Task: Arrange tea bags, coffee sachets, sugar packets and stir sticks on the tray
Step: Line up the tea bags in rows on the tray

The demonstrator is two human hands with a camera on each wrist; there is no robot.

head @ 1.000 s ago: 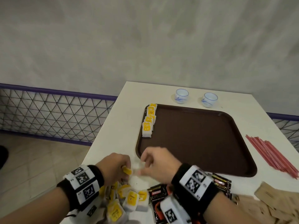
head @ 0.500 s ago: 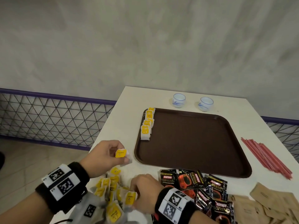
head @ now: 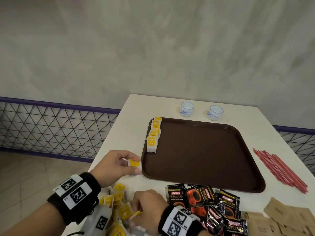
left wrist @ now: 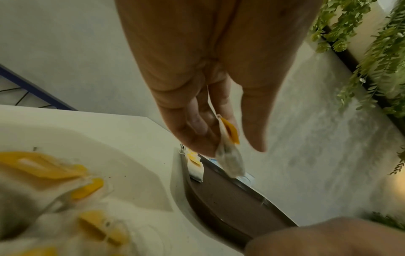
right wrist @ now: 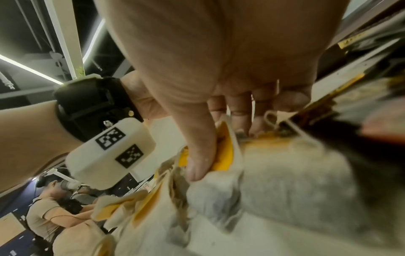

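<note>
Left hand [head: 117, 165] pinches one tea bag [head: 134, 165] between thumb and fingers, held just off the tray's [head: 204, 159] near-left corner, at about 7 o'clock of the tray. In our left wrist view the same bag [left wrist: 230, 152] hangs from the fingertips [left wrist: 197, 124], yellow tag up, above the tray edge [left wrist: 219, 204].

Right hand [head: 148, 206] is down in the loose tea bag pile [head: 117, 201] at 6 o'clock near the table's front edge. In our right wrist view its thumb [right wrist: 197, 147] presses a yellow-tagged bag [right wrist: 225, 152] against the curled fingers, so we call it gripping a bag from the pile [right wrist: 175, 207].

On the tray, a row of tea bags [head: 153, 135] already stands along the left rim, running from 9 toward 11 o'clock. We see nothing else lying on it.

Coffee sachets [head: 204, 201], black and red, lie heaped on the table [head: 127, 126] just outside the tray's near rim, at 6 o'clock. Brown sugar packets [head: 289, 217] sit at 4 o'clock, off the tray. Red stir sticks [head: 279, 169] lie bundled on the table at 3 o'clock, apart from the tray.

Two small white cups [head: 201, 111] stand beyond the far rim at 12 o'clock.
</note>
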